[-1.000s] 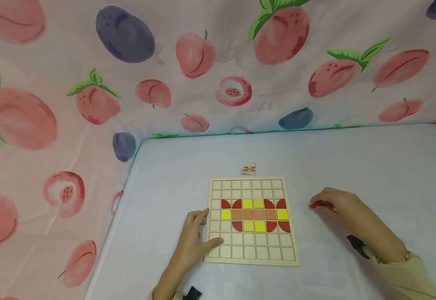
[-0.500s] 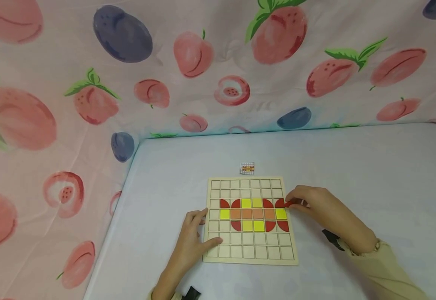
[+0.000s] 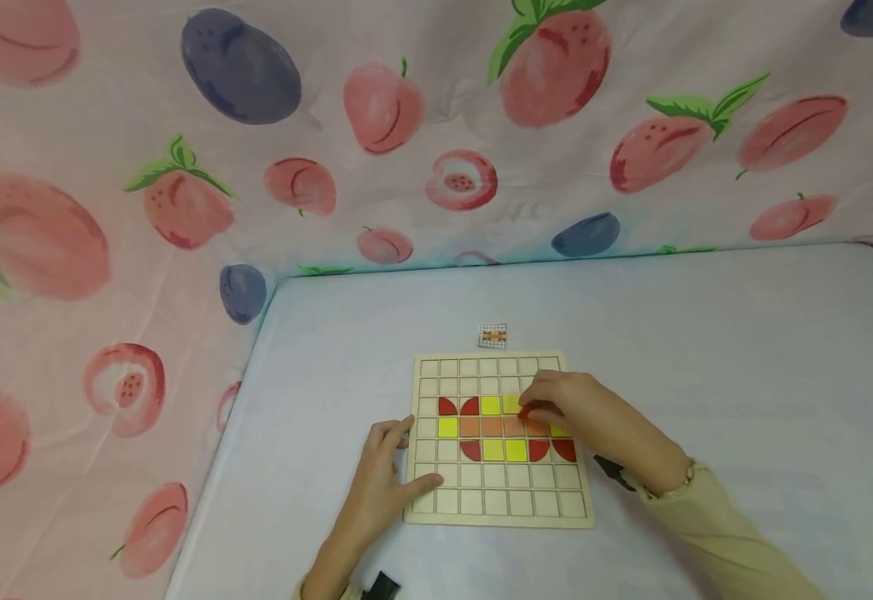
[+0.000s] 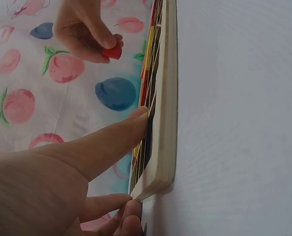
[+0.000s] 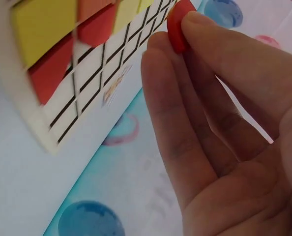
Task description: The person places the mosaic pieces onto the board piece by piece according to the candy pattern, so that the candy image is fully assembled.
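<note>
A square wooden grid board lies on the table with red quarter-round, yellow and orange tiles in its middle rows. My left hand holds the board's left side, thumb over the face and fingers at the edge; the left wrist view shows the thumb on the grid. My right hand reaches over the board from the right and covers some tiles. Between thumb and fingertips it pinches a red quarter-round tile, above the grid; the left wrist view shows this red tile too.
A small printed pattern card lies just behind the board on the white tabletop. Fruit-printed cloth hangs at the back and left side of the table.
My right hand has carried the red tile leftward from the table's right side to over the board. My left hand stays at the board's left edge.
</note>
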A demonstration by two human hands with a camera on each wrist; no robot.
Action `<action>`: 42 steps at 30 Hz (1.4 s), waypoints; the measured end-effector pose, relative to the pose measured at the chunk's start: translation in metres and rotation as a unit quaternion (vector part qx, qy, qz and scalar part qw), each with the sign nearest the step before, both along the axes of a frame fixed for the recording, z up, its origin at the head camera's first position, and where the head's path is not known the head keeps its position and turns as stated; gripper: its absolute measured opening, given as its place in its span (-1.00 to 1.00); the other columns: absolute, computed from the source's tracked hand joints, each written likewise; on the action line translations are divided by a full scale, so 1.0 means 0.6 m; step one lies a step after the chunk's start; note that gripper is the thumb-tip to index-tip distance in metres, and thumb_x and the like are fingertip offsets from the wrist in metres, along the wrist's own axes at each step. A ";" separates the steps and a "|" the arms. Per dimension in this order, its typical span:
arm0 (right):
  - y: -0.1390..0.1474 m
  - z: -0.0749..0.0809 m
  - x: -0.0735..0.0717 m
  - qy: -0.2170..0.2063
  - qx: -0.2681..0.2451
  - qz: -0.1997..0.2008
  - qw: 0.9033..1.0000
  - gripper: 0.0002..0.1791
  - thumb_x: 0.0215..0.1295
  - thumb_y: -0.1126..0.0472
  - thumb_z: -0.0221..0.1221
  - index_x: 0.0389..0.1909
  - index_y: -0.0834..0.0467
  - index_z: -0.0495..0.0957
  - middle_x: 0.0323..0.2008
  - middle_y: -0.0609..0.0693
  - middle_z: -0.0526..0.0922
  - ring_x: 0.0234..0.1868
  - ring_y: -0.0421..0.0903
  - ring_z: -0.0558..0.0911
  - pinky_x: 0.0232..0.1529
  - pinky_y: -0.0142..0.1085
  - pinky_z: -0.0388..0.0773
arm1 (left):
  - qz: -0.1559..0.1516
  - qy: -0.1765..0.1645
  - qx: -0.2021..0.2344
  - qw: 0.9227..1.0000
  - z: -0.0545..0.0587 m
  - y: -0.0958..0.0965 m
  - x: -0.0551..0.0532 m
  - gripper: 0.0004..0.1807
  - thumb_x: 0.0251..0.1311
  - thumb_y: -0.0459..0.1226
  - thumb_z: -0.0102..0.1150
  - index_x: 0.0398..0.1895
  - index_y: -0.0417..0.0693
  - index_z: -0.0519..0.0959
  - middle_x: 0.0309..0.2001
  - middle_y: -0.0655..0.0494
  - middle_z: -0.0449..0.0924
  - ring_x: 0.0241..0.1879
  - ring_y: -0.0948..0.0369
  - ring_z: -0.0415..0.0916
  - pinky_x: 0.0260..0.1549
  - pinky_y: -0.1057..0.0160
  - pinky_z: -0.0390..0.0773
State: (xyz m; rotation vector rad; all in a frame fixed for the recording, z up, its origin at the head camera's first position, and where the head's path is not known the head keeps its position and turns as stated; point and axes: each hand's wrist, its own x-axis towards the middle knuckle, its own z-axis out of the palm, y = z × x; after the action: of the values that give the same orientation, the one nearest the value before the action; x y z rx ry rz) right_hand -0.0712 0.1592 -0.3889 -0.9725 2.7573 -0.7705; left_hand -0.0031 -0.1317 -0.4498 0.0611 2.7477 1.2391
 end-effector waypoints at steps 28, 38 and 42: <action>-0.138 -0.014 -0.003 -0.043 0.010 0.073 0.996 -0.85 0.22 0.26 0.35 -0.19 0.18 0.73 -0.33 -0.08 0.66 -0.33 -0.21 0.60 -0.16 -0.37 0.59 | -0.004 0.002 0.004 1.000 0.003 -0.005 0.002 -0.06 -0.09 -0.07 0.58 0.39 -0.14 0.37 0.12 0.05 0.35 0.00 0.18 0.33 -0.18 0.34 0.41; -0.158 -0.031 0.001 -0.046 0.007 0.089 0.995 -0.94 0.20 0.27 0.36 -0.30 0.11 0.73 -0.35 -0.15 0.69 -0.34 -0.29 0.55 -0.18 -0.43 0.56 | -0.009 0.003 0.014 1.000 0.002 -0.005 0.003 -0.06 -0.08 -0.05 0.57 0.40 -0.12 0.36 0.15 0.05 0.35 0.02 0.17 0.33 -0.19 0.35 0.40; -0.164 -0.033 0.000 -0.046 0.013 0.090 0.995 -0.97 0.19 0.27 0.37 -0.35 0.12 0.73 -0.40 -0.16 0.68 -0.38 -0.29 0.54 -0.21 -0.42 0.54 | -0.008 0.002 0.015 1.000 0.001 -0.004 0.002 -0.06 -0.09 -0.06 0.57 0.40 -0.12 0.36 0.15 0.06 0.35 0.01 0.18 0.33 -0.20 0.35 0.40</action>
State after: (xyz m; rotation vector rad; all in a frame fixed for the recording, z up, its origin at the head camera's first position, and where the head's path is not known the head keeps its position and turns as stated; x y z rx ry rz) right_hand -0.0710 0.0611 -0.4086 -1.1323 2.5516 -0.7306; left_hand -0.0017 -0.1342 -0.4494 0.0887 2.7276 1.2768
